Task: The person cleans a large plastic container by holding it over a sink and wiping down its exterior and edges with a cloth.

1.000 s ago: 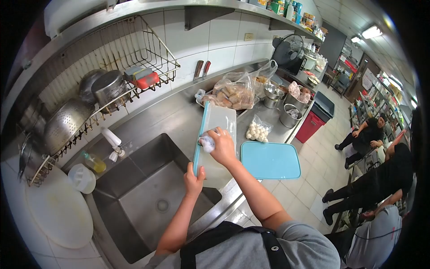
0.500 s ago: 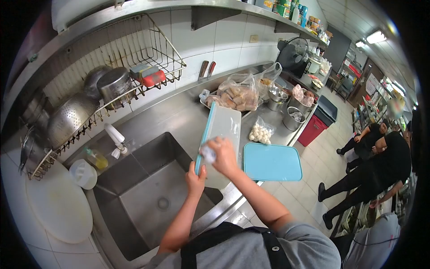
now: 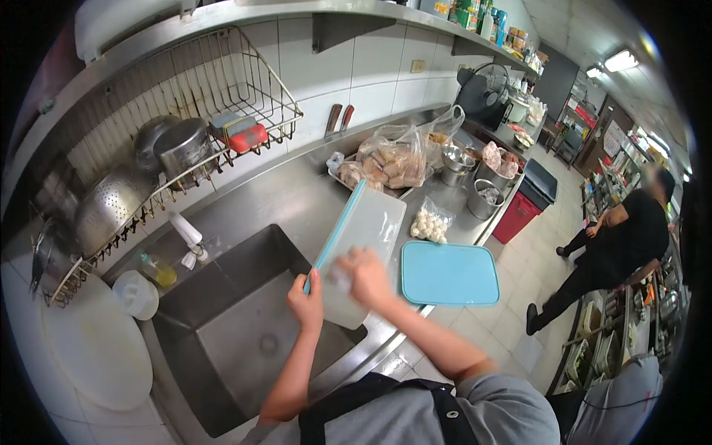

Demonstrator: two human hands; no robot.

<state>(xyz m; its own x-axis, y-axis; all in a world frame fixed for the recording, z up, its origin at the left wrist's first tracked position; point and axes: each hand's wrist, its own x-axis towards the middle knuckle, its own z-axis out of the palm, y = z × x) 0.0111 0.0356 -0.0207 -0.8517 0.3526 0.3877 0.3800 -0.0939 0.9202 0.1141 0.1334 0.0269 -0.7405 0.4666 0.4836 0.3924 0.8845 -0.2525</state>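
Observation:
My left hand [image 3: 304, 298] grips the lower left edge of a whitish, translucent plastic piece with a light-blue rim [image 3: 380, 217], probably a lid or shallow container. It is tilted over the right side of the sink. My right hand [image 3: 365, 278], blurred by motion, is closed around a small white wad [image 3: 341, 276], likely a cloth or paper, against the pale face. To its right lies a light-blue rectangular lid [image 3: 450, 273] on the counter edge, partly overhanging. Behind that sits a clear bag of small white balls [image 3: 432, 221].
Below my hands is a steel sink [image 3: 222, 319] with a faucet [image 3: 189, 241]. Bagged food [image 3: 389, 159] and steel pots [image 3: 485, 198] stand farther along the counter. A wire rack [image 3: 285, 111] hangs left. A person in black [image 3: 630, 237] stands beside shelves at right.
The plastic piece has tilted, its lower end swinging left and toward me. My left hand has moved left with it; my right hand has shifted slightly down its face. The people at right have moved.

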